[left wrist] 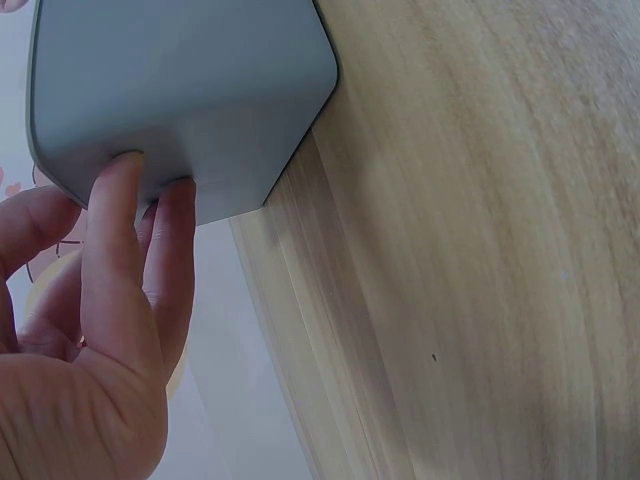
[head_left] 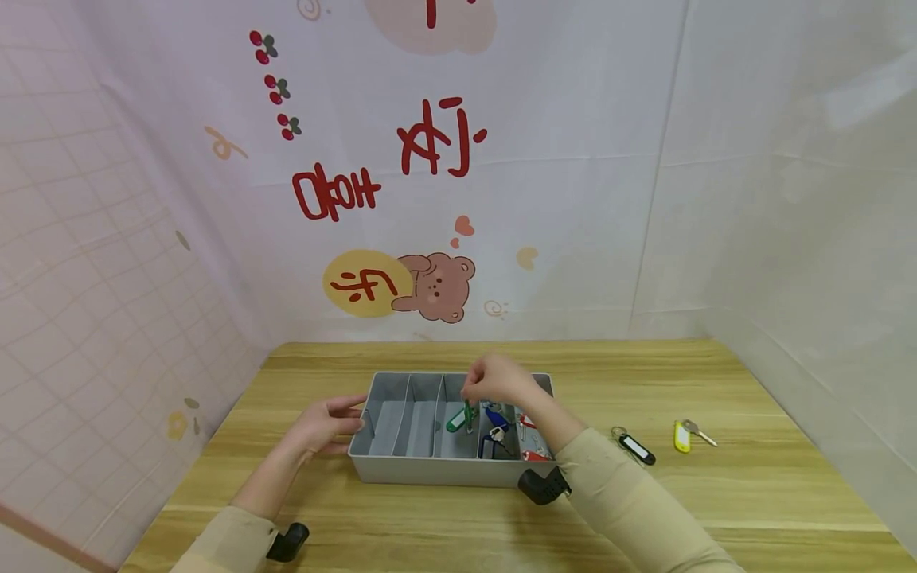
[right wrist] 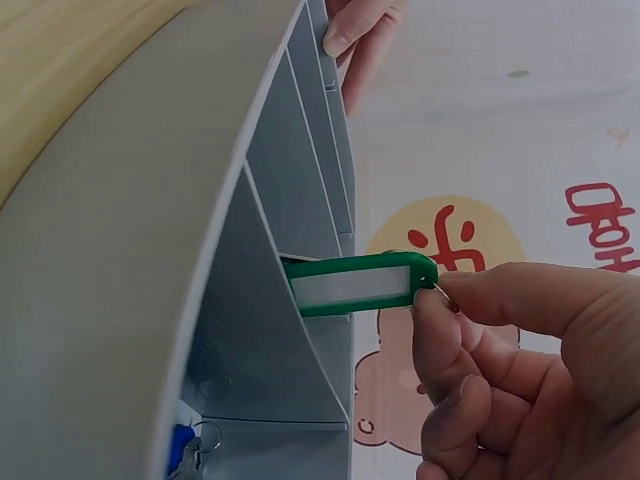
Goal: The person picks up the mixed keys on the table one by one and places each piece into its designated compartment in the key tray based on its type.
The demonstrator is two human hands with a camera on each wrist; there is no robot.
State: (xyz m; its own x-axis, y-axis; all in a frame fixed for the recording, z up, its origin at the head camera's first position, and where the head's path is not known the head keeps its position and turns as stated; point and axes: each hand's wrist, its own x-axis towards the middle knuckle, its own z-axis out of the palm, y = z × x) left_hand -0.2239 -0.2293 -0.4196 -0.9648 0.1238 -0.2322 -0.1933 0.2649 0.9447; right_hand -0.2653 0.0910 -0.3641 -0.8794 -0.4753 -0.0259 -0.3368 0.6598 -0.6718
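Head view: looks forward and down over the table [head_left: 430,529] from well back, taking in the left hand [head_left: 318,426], the right hand [head_left: 499,380], the tray [head_left: 430,471] and the printed backdrop [head_left: 573,199]. Left wrist view: close in, turned sideways, facing the tray's outer wall. Right wrist view: likewise close and turned, facing across the tray towards the backdrop; it shares the green tag [right wrist: 355,287] and left hand with the head view.
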